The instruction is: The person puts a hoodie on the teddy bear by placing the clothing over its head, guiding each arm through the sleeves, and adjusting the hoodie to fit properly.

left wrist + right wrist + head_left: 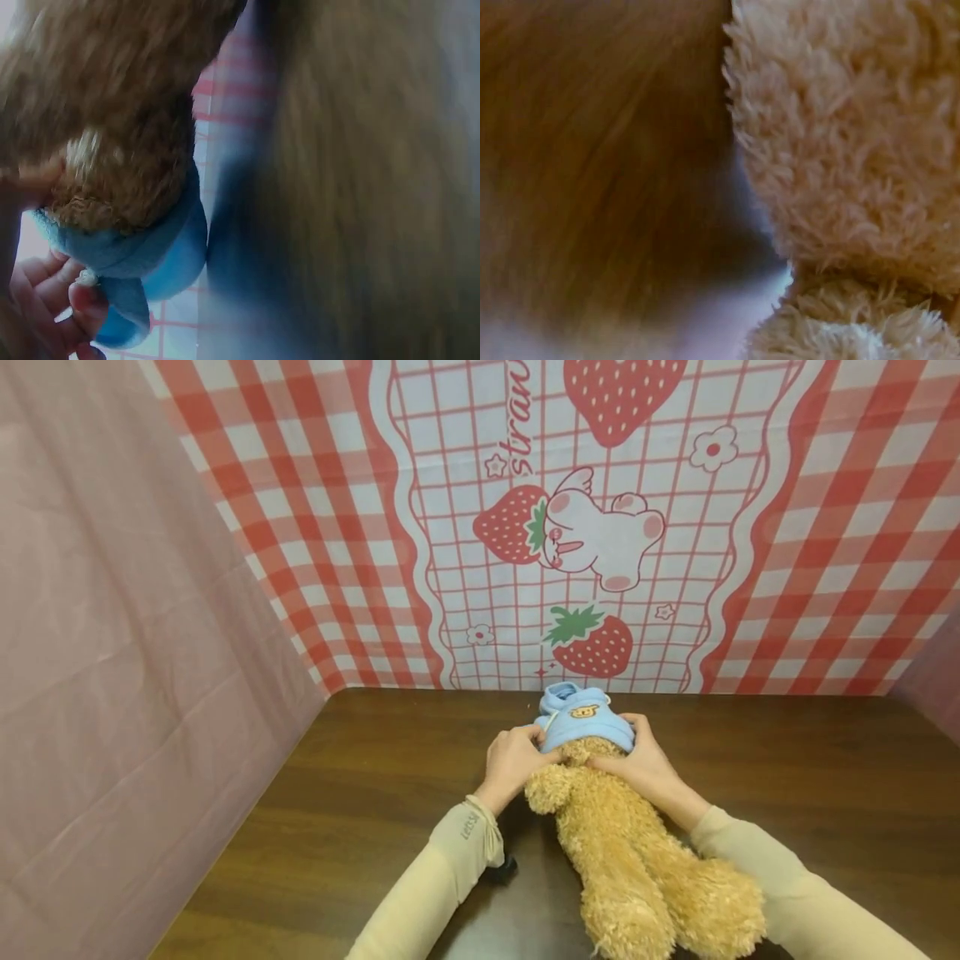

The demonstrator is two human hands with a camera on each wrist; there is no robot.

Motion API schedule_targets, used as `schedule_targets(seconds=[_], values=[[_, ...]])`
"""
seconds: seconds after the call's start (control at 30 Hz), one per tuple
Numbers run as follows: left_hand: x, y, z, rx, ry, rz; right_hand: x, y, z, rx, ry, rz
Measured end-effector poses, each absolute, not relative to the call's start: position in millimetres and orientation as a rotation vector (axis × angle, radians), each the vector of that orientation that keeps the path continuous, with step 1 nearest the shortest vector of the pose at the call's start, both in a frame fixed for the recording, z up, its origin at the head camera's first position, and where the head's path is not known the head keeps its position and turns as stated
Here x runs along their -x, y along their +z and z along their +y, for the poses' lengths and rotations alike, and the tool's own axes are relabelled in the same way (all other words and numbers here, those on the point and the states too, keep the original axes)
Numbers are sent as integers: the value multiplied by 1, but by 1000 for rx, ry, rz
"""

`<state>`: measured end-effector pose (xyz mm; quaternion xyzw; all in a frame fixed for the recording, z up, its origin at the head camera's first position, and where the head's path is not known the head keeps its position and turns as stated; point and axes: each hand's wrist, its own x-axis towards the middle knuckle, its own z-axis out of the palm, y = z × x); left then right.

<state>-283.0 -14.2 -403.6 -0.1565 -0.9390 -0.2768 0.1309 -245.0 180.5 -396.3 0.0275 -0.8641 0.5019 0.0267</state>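
A tan teddy bear (607, 827) lies on the table with its legs towards me. A light blue doll's top (588, 727) with a bear patch covers its head end. My left hand (513, 764) pinches the left side of the hem. On the opposite side, my right hand (645, 764) holds the hem, its thumb against the fur. The left wrist view shows the blue top (127, 247) around brown fur (112, 150), with fingers of my left hand (52, 300) at its edge. Curly fur (847, 135) fills much of the right wrist view, where my right hand is not discernible.
The brown wooden table (360, 810) ends at a red-and-white strawberry cloth (495, 643) behind the bear. A pinkish curtain (150, 652) hangs along the left. Beside my left sleeve is a small black object (501, 870).
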Motion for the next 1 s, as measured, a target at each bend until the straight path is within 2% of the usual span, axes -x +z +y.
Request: schedule_targets(seconds=[0.13,0.33,0.47,0.63,0.87,1.0], values=[[283,-403,-12,472,-860,-2723,244,-399,179,-13,1483,-2649],[286,-398,-20,880,-1016,-2680,245,-399,178,18,1308,-2635],[286,-391,-26,1011,-891,-2728,243,-395,177,26,1191,-2684],[284,-383,-25,942,-866,-2804,239,-390,179,-52,1149,-2770],[283,-380,-19,813,-1087,-2844,238,-380,192,-334,1182,-2907],[285,-380,-16,801,-1093,-2856,239,-378,199,-359,1129,-2894]])
